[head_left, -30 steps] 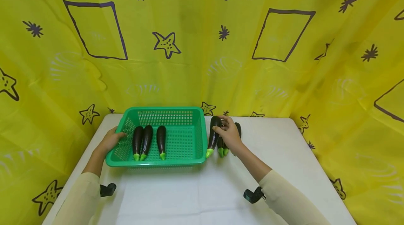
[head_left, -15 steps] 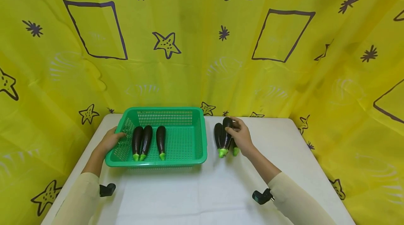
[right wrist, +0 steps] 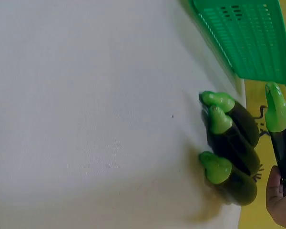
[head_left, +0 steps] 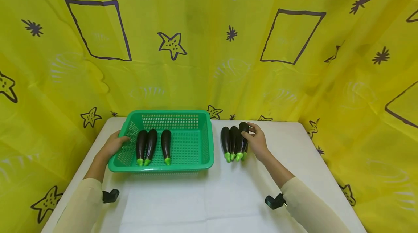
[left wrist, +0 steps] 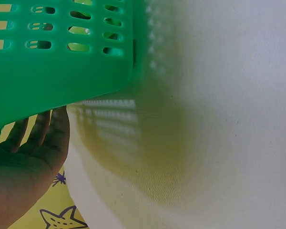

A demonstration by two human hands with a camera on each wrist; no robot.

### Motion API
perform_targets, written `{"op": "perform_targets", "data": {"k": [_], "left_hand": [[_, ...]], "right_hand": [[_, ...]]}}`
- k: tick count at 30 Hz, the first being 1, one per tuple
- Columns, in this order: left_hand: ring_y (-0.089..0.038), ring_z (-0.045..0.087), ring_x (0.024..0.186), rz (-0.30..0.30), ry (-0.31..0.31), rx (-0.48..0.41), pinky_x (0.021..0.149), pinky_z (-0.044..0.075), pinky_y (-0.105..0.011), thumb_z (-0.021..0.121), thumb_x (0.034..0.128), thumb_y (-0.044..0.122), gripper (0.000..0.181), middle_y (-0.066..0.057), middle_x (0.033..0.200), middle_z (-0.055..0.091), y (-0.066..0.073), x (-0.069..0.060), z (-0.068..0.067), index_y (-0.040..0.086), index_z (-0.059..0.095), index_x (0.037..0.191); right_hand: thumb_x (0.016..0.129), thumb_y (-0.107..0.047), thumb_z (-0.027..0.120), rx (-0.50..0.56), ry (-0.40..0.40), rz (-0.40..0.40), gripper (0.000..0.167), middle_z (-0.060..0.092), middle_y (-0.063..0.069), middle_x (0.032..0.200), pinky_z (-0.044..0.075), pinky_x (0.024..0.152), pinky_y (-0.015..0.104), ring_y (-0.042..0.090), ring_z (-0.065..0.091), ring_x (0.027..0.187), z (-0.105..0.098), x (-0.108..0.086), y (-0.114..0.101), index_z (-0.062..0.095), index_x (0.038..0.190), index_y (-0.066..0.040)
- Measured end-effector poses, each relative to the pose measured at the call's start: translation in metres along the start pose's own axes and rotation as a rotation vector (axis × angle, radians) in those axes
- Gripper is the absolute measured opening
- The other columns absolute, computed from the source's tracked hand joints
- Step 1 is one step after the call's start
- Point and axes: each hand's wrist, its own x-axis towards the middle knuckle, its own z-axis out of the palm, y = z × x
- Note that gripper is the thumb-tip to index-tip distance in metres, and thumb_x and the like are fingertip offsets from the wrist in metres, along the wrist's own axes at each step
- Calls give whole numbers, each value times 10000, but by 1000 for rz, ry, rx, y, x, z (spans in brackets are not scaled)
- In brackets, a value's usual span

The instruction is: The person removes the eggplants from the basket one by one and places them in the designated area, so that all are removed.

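Observation:
My left hand grips the left rim of a green plastic basket, thumb over the edge. In the left wrist view its fingers reach up under the rim. Three dark eggplants with green stem ends lie in the basket, two touching and one apart. My right hand holds an eggplant, stem end toward me. In the right wrist view this eggplant is raised over the table. Below it, three more eggplants lie on the table: left, middle and a mostly hidden one.
A white-covered table carries everything. Yellow patterned curtain hangs right behind it and along both sides. Black wrist cameras sit under the left and right forearms.
My right hand has moved right, away from the basket, carrying the eggplant across the other eggplants and uncovering the left and middle ones. The left hand and basket stay in place.

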Motion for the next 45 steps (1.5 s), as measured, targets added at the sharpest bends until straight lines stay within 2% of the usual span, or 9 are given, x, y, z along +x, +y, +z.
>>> {"op": "perform_targets", "data": {"k": [5, 9, 12, 15, 25, 34, 45], "left_hand": [[-492, 561, 1148, 19, -2, -26, 921, 520, -541, 455, 1035, 188, 633, -437, 1363, 458, -4, 2, -2, -223, 276, 1482], [-428, 604, 1029, 50, -5, -35, 829, 542, -469, 496, 1002, 218, 660, -417, 1261, 508, -7, 5, -3, -243, 302, 1433], [-456, 606, 1061, 41, -1, -38, 844, 546, -482, 488, 1014, 198, 648, -428, 1287, 501, -5, 3, -2, -239, 294, 1451], [-493, 574, 1143, 19, 3, -21, 894, 534, -515, 445, 1040, 170, 619, -439, 1359, 466, -2, 1, -1, -225, 273, 1485], [-488, 581, 1132, 13, 19, -3, 885, 536, -505, 428, 1049, 153, 586, -434, 1353, 476, -2, 0, 0, -218, 291, 1480], [-509, 548, 1178, 11, 16, -3, 930, 514, -552, 418, 1057, 147, 590, -440, 1388, 448, 2, -1, 1, -221, 273, 1495], [-509, 555, 1181, 6, 19, -14, 932, 520, -548, 418, 1058, 150, 597, -436, 1402, 445, 1, -1, 1, -213, 267, 1507]], "right_hand": [[1035, -80, 591, -6, 16, 19, 607, 461, 291, 1492, 507, 893, 278, 434, 517, 1311, -8, 7, 8, 367, 1587, 36], [1038, -82, 580, -43, 31, 26, 609, 449, 293, 1496, 499, 978, 374, 458, 507, 1329, -14, 10, 13, 360, 1594, 35], [1036, -87, 575, -81, 48, 32, 617, 450, 300, 1496, 470, 1039, 457, 469, 501, 1343, -18, 13, 18, 354, 1599, 36], [1037, -92, 569, -105, 66, 48, 625, 450, 306, 1498, 457, 1065, 490, 458, 485, 1352, -22, 17, 23, 342, 1605, 34], [1037, -71, 558, -141, 89, 75, 616, 458, 334, 1491, 469, 1062, 492, 472, 500, 1327, -29, 28, 38, 330, 1594, 59], [1048, -81, 545, -185, 60, 100, 608, 429, 374, 1498, 439, 1095, 532, 509, 479, 1345, -34, 35, 50, 307, 1582, 86], [1045, -83, 548, -214, 79, 117, 556, 443, 385, 1478, 418, 1109, 550, 515, 447, 1368, -31, 41, 55, 371, 1533, 113]]}}
